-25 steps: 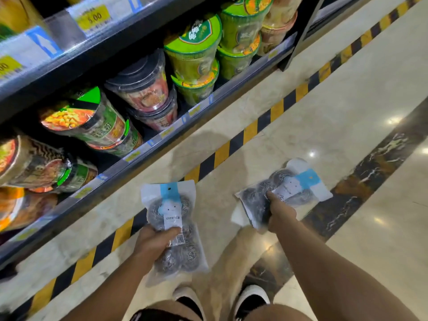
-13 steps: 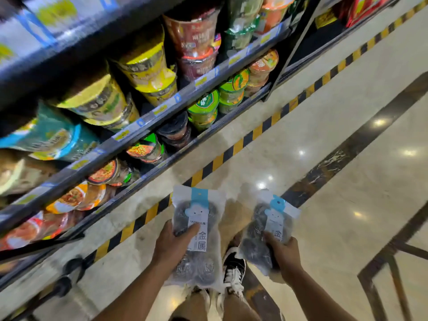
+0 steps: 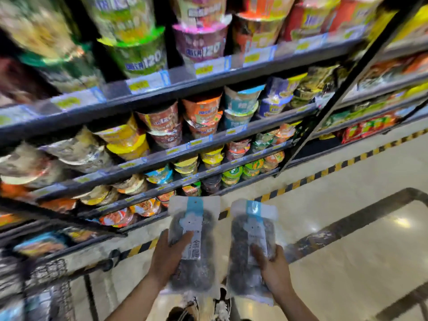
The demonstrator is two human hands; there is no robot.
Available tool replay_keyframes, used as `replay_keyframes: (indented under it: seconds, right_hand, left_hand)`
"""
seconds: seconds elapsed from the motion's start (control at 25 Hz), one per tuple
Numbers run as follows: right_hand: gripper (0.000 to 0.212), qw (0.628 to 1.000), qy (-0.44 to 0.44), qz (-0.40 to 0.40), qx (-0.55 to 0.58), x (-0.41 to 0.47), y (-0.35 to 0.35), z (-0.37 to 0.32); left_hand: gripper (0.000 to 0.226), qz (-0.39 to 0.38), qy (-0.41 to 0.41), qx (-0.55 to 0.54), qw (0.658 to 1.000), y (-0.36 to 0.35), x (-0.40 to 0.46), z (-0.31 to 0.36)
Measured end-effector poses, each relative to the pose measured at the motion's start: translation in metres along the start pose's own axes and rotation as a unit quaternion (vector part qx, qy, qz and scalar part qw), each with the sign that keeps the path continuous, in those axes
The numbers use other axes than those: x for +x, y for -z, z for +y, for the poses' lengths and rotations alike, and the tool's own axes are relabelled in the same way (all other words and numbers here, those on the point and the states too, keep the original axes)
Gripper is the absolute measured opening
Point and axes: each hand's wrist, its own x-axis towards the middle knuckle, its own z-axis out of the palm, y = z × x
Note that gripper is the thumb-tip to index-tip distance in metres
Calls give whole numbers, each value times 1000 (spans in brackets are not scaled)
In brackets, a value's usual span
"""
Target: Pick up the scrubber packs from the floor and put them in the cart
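I hold two scrubber packs upright in front of me, side by side. Each is a clear bag of dark steel scrubbers with a white and blue header card. My left hand [image 3: 168,257] grips the left scrubber pack [image 3: 193,242] from its left side, thumb across the label. My right hand [image 3: 272,267] grips the right scrubber pack [image 3: 249,246] from the lower right. The wire cart [image 3: 46,286] shows blurred at the bottom left corner, with its black handle [image 3: 102,265] just left of my left arm.
Store shelves [image 3: 185,147] packed with instant noodle cups and bowls fill the upper view. A yellow and black striped strip [image 3: 324,172] runs along the shelf base. Glossy beige floor with dark marble bands [image 3: 347,228] spreads to the right. My shoes [image 3: 208,306] show below the packs.
The view has risen from the floor to the shelves. Both hands lifted the packs higher and brought them closer together. The cart has come into sight at the bottom left.
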Motion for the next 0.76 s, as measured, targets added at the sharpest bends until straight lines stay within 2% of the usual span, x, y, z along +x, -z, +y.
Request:
replay_keyframes:
  seconds: [0.08, 0.2, 0.24, 0.32, 0.36, 0.4, 0.48, 0.52, 0.64, 0.76]
  right_hand:
    - [36, 999, 31, -27, -13, -23, -3, -27]
    - [56, 989, 98, -92, -69, -48, -25, -44]
    - [58, 982, 110, -115, -98, -54, -37, -48]
    - [61, 968, 149, -149, -133, -73, -66, -60]
    - [63, 961, 165, -165, -145, -89, -80, -69]
    - [59, 952, 177, -192, -159, -110, -95, -79]
    - [39, 935, 205, -240, -165, -147, -127, -91]
    - [36, 929, 216, -257, -157, -163, -145, -95]
    - [36, 909, 230, -307, -165, -214, -197, -101]
    - [41, 883, 258, -354, -170, -269, -253, -94]
  left_hand:
    - [48, 63, -14, -26, 998, 22, -33, 8]
    - [38, 135, -5, -50, 990, 59, -81, 1]
    - [41, 153, -8, -74, 985, 74, -94, -8]
    - [67, 202, -12, -112, 973, 100, -118, -24]
    - [71, 221, -15, -132, 966, 112, -132, -28]
    - [61, 240, -17, -161, 957, 128, -146, -36]
    - [28, 282, -22, -203, 937, 162, -170, -50]
    - [24, 302, -26, -212, 929, 181, -181, -61]
    - [50, 356, -30, -248, 900, 237, -209, -96]
    - [38, 399, -23, -272, 876, 293, -240, -144]
